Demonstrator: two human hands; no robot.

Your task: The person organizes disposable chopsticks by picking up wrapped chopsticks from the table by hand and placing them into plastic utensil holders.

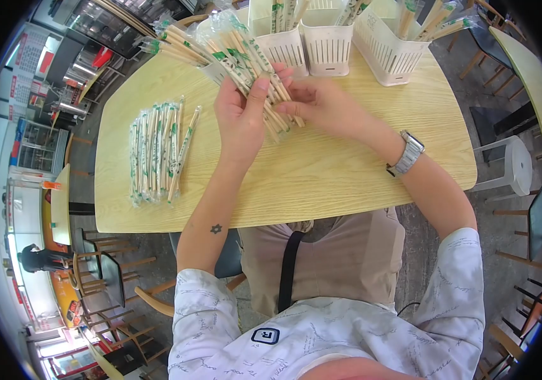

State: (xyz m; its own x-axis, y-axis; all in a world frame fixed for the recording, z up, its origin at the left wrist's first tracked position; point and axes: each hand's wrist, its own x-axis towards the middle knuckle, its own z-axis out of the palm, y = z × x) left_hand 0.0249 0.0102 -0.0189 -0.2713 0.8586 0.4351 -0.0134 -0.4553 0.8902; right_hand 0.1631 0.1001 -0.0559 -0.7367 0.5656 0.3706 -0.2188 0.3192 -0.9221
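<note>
A bundle of wrapped disposable chopsticks (245,60), in clear sleeves with green print, is gripped in my left hand (243,113), thumb across the front. My right hand (315,104) pinches the lower ends of the same bundle at its right side. On the table to the left lies a loose pile of wrapped chopsticks (153,152), side by side, with one stick slightly apart at its right. Behind my hands stand white slotted baskets (328,54) holding more wrapped chopsticks upright; one basket at the left is partly hidden by the bundle.
The light wood table (347,171) has its near edge against my lap. Another white basket (392,60) stands at the back right. A white stool (511,166) is beyond the table's right side, and several chairs stand around. A person in dark clothes (43,258) is far left.
</note>
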